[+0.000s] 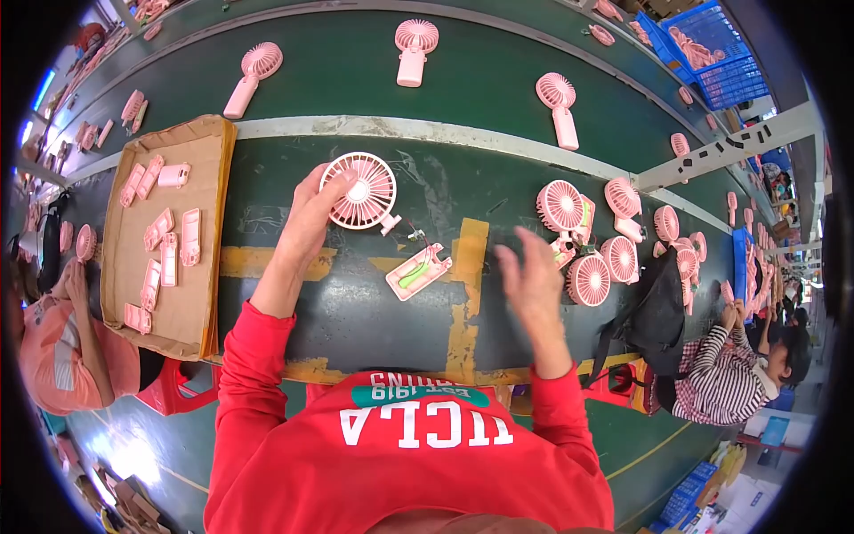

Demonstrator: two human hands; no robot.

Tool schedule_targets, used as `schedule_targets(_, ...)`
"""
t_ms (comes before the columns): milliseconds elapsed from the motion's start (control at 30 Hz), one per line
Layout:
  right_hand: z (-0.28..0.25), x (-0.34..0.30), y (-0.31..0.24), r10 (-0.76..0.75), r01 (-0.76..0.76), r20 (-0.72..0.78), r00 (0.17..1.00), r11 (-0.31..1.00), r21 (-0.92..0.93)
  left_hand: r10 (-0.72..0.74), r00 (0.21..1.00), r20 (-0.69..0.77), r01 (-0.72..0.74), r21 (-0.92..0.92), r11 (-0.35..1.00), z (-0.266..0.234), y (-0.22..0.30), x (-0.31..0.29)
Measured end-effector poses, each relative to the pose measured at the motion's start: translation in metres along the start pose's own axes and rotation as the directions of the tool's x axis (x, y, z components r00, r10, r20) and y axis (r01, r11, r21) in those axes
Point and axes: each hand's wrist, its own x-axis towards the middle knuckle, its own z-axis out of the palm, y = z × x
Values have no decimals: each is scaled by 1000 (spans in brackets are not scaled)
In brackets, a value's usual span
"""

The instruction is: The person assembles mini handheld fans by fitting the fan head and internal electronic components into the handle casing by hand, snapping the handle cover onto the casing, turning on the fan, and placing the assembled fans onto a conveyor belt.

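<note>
My left hand (311,206) is closed on the rim of a round pink fan head (363,190), its thumb across the front grille near the hub. A small pink hinge stub sticks out at the head's lower right. Just below lies an opened pink handle shell (418,272) with a green part inside and thin wires at its upper end, leading toward the fan head. To the right, my right hand (535,283) is raised over the table, thumb and fingers apart, with nothing visible in it. Beside it sits a cluster of pink fans (589,279), one with an opened handle.
A cardboard tray (222,191) with several pink handle covers (169,258) stands at left. Beyond a pale rail (400,131), finished-looking pink fans (411,67) lie on a green belt (329,67). A black bag (648,307) hangs at right. People (725,378) sit on both sides.
</note>
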Motion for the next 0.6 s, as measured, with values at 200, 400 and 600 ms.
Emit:
schedule_targets(200,53,15,-66,-107,62,178,978,969,240,86,992,90,-92,58,994,17,22,-12)
schedule_targets(400,53,35,-65,7,-289,638,770,895,339,147,989,25,-146,-22,989,10,36,-20)
schedule_targets(600,46,6,-53,-137,-651,682,719,211,729,74,996,-43,-81,-223,972,-3,19,-13)
